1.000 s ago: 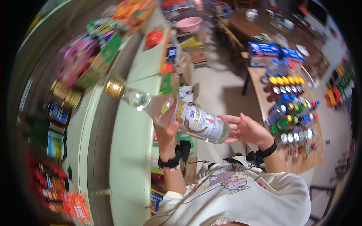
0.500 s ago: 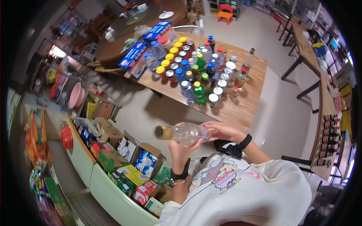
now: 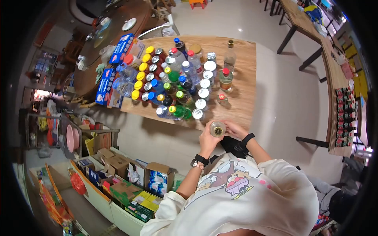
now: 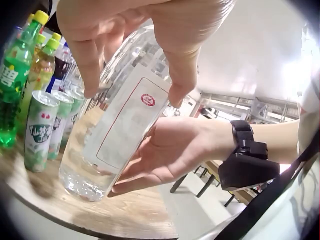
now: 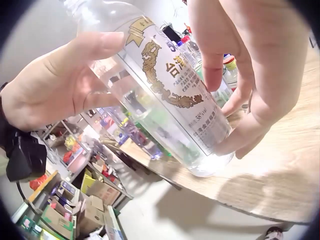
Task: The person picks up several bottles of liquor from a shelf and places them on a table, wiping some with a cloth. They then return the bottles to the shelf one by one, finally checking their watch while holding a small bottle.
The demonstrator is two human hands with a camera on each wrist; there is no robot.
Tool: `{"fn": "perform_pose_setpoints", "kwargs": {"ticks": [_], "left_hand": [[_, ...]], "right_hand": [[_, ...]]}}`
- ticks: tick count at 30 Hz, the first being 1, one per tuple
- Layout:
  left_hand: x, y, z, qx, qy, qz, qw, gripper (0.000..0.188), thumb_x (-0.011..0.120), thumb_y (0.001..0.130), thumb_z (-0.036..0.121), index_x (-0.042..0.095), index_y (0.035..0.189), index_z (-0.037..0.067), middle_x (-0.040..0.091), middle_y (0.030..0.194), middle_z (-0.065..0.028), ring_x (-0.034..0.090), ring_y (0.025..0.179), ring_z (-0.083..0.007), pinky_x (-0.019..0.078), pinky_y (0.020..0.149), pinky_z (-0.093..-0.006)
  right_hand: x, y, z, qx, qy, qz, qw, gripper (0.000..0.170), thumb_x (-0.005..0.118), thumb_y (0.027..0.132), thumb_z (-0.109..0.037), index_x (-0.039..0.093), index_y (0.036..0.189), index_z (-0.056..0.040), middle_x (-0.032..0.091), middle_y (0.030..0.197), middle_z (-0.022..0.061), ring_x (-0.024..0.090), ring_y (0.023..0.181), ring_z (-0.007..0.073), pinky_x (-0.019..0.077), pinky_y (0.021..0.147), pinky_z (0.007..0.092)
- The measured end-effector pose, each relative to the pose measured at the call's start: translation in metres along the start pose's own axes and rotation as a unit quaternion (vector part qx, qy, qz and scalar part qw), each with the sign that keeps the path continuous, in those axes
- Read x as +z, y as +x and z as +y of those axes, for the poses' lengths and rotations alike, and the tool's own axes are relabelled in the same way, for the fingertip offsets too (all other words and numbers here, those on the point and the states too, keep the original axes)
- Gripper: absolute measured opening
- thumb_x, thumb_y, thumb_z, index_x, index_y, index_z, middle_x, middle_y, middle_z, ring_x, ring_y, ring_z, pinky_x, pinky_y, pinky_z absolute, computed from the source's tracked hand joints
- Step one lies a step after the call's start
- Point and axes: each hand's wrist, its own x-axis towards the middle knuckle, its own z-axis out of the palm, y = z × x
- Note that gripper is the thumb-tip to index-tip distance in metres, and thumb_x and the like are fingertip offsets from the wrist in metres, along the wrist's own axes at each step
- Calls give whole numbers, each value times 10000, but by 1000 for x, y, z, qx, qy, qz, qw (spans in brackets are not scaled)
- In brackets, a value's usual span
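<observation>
A clear glass bottle (image 3: 217, 129) with a white label is held at a tilt between both hands, its gold-coloured cap towards the head camera. My left hand (image 3: 208, 141) grips its upper part; in the left wrist view this hand (image 4: 145, 30) has thumb and fingers on opposite sides of the glass (image 4: 117, 115). Around the lower end are the fingers of my right hand (image 3: 235, 130), the hand (image 5: 250, 75) seen at the right of the right wrist view. There the label (image 5: 172, 75) shows gold ornament and Chinese characters.
Beyond the hands a wooden table (image 3: 244, 112) carries rows of cans (image 3: 203, 93), yellow-capped drinks (image 3: 139, 76) and assorted bottles. Three glass bottles, one tall (image 3: 230, 59), stand at its right side. Boxes (image 3: 157, 179) lie at lower left.
The view has swung from the shelves to the table. The bottle has gone from lying nearly sideways to pointing its cap at the head camera, and the hands are closer to the table.
</observation>
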Motion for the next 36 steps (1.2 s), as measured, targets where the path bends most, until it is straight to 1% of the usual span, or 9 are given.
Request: {"fn": "perform_pose_setpoints", "kwargs": {"ticks": [6,10,13,16,18,24,28,30,36], "left_hand": [[27,47,-17,-6,-42,0,999,737,840,564,192,488,1204,102,636,1069,-107,629,943,-251,494,812,-336],[30,69,-17,-6,-27,-10,1000,722,823,590,192,483,1219,87,630,1078,-116,623,955,-263,488,818,-346],[30,80,-16,-4,-24,-12,1000,722,814,602,194,478,1232,85,624,1088,-118,617,971,-262,482,828,-345],[34,87,-21,-1,-33,-16,999,727,811,608,198,473,1241,85,616,1101,-116,609,987,-257,474,841,-336],[37,89,-24,5,-44,-16,999,730,811,610,201,470,1244,84,611,1110,-115,606,994,-255,470,847,-331],[45,98,-27,38,-50,-10,998,744,812,619,216,453,1256,79,594,1135,-112,604,996,-257,469,856,-331],[44,108,-20,0,-44,-33,999,747,813,613,207,450,1255,86,597,1124,-131,604,1000,-275,476,847,-345],[43,113,-18,-11,-44,-40,998,746,813,611,204,450,1253,90,597,1120,-138,604,1000,-281,478,842,-350],[40,120,-15,0,-40,-48,998,713,817,594,178,459,1207,114,611,1073,-140,607,954,-330,490,782,-380]], "right_hand": [[-35,29,-25,-102,-148,113,977,486,515,844,-70,391,1314,-74,551,708,42,487,613,97,383,474,233],[-47,47,-46,-56,-49,117,990,624,580,843,-82,299,1387,-202,531,909,33,534,716,100,481,612,216],[-53,57,-54,-86,-146,126,977,710,639,817,-86,285,1404,-275,533,941,41,541,743,97,470,591,230],[-49,60,-63,-198,-300,113,926,664,681,796,-141,372,1372,-256,555,989,80,567,788,146,481,632,282],[-43,58,-69,-319,-492,212,781,527,706,758,-147,523,1251,-168,579,995,96,579,811,220,490,695,326],[-43,75,-80,-436,-543,232,680,373,708,717,-121,618,1079,-117,601,970,114,585,859,305,487,731,373],[-39,75,-84,-414,-500,232,724,373,706,732,-134,612,1092,-117,598,1003,138,595,854,309,490,724,375],[-40,79,-85,-323,-474,264,775,411,688,712,-110,594,1110,-149,584,999,135,577,893,339,476,754,409],[-49,90,-84,-345,-480,258,765,457,701,708,-134,561,1143,-120,573,986,157,575,896,339,473,748,412]]}}
